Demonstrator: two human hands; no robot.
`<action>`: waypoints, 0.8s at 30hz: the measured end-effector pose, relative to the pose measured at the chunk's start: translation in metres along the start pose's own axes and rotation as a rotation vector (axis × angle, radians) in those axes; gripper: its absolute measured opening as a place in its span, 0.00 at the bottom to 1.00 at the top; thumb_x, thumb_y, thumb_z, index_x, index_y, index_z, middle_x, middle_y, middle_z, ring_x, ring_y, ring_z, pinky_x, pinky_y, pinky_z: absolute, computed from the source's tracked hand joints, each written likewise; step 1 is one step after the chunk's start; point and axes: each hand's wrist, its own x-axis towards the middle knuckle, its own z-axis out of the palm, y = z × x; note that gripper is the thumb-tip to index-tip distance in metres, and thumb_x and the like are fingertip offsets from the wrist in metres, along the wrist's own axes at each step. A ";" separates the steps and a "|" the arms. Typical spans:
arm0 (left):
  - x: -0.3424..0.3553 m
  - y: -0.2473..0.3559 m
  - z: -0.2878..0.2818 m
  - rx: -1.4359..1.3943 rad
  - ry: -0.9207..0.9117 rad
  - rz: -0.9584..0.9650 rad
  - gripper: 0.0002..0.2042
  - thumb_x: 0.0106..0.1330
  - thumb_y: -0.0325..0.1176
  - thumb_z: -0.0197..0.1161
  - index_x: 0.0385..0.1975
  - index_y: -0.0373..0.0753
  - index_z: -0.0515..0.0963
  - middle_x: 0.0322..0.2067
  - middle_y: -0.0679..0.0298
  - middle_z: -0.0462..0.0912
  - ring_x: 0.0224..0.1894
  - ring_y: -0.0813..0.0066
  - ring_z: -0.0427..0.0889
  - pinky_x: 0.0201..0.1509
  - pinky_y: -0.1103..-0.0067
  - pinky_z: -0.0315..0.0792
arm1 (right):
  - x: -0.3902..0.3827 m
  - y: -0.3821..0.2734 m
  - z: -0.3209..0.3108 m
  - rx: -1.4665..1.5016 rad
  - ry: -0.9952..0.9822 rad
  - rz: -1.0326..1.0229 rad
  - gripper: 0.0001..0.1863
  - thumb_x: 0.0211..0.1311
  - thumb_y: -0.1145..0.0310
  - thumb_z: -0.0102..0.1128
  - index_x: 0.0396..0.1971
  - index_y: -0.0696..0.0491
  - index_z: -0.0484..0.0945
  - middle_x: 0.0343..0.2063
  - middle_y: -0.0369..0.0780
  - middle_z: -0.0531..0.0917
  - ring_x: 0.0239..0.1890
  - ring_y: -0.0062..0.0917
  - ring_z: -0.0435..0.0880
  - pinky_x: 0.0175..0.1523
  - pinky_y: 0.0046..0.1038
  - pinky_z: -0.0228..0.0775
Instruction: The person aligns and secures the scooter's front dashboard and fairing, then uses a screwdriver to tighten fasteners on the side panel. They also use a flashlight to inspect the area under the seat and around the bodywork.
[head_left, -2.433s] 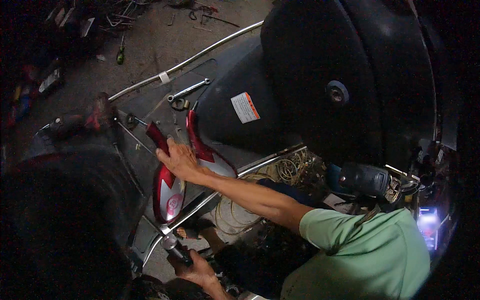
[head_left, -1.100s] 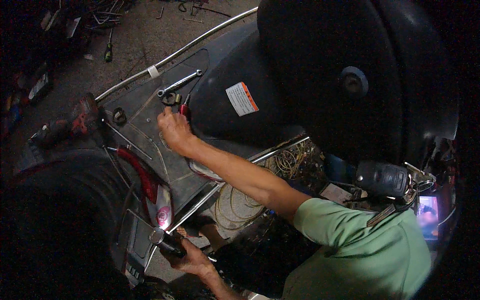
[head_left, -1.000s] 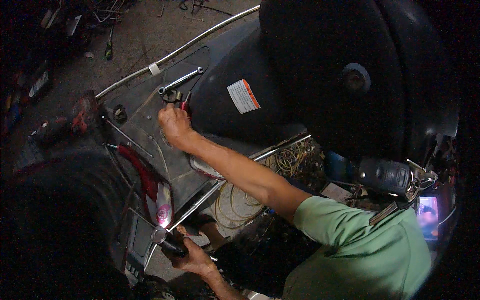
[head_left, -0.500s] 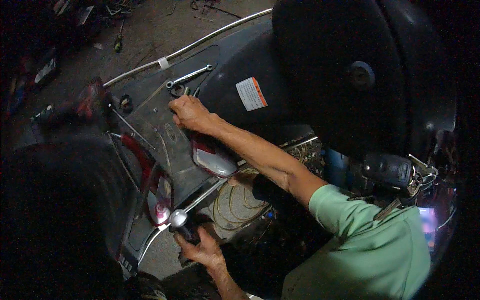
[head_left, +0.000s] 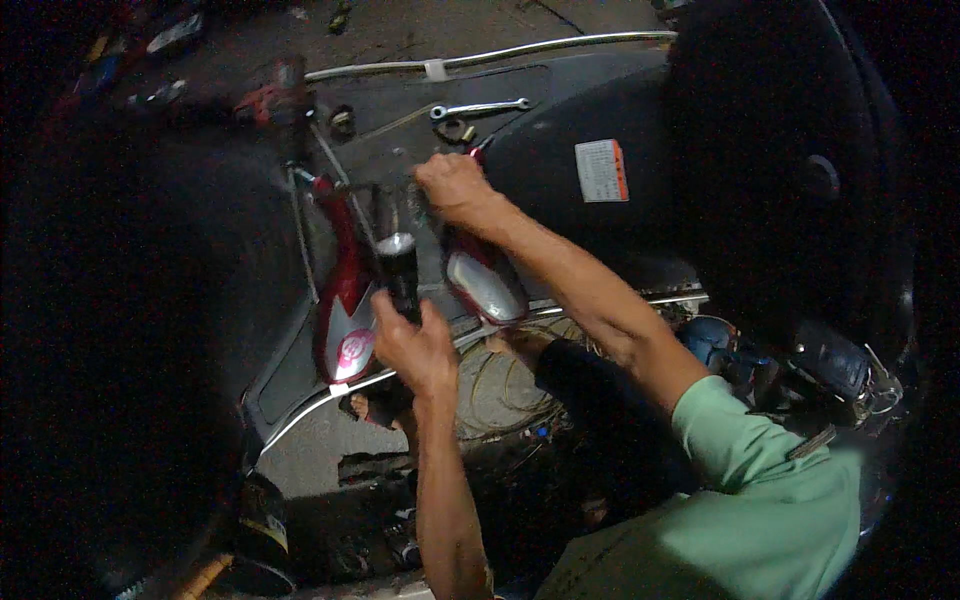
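Note:
My left hand (head_left: 418, 350) is wrapped round a black flashlight (head_left: 402, 285), its pale round end pointing up over the scooter's dark footboard (head_left: 385, 135). My right hand (head_left: 458, 188) is closed low over the board, beside the neck of a red and silver paddle-shaped piece (head_left: 487, 285); what its curled fingers hold is hidden. A matching red and silver piece (head_left: 350, 335) lies left of the flashlight, partly behind it. Just beyond my right hand are a combination wrench (head_left: 480, 108) and a small dark ring (head_left: 455, 132).
A thin metal rod (head_left: 330, 150) lies near a red and black tool (head_left: 268, 103) at the left. Silver trim (head_left: 560, 42) edges the board. The black seat side (head_left: 770, 160) rises at right. Coiled yellowish cable (head_left: 490, 405) lies on the ground below.
My left hand has raised the flashlight from beyond the near trim to over the footboard, close to my right hand. The whole view has shifted and turned; my right hand stays on the board.

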 end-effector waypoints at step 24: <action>-0.007 -0.024 0.007 0.204 0.043 0.003 0.21 0.48 0.22 0.61 0.45 0.28 0.69 0.34 0.48 0.79 0.36 0.52 0.78 0.43 0.68 0.70 | -0.025 0.012 -0.032 1.351 0.070 0.584 0.08 0.51 0.72 0.58 0.32 0.56 0.78 0.24 0.38 0.80 0.22 0.20 0.78 0.25 0.25 0.69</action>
